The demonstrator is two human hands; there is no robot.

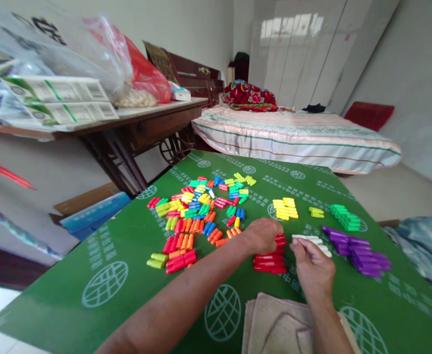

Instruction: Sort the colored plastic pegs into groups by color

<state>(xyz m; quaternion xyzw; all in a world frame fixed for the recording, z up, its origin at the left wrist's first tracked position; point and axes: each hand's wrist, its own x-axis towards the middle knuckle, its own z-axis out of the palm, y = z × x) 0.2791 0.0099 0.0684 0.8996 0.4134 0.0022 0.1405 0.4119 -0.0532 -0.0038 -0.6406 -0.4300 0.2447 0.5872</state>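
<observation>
My left hand [263, 235] reaches across the table with its fingers curled down at the far end of a stack of red pen caps [270, 263]. Its fingertips are partly hidden, so what they grip does not show. Thumb and forefinger of my right hand [315, 269] are pinched together at the left end of a short row of white pen caps [314, 240]; anything between them is too small to tell. Left of my left hand lies a loose mix of coloured pen caps [197, 209]. Purple caps [359, 250] are grouped to the right of my right hand.
Beyond my hands lie green caps [344, 217], a yellow group [285, 208] and a small yellow-green group [316, 212]. A folded beige cloth [278, 327] rests at the near edge of the green table [53, 290]. Bags and boxes crowd a side table [142, 115]; a bed [297, 135] stands behind.
</observation>
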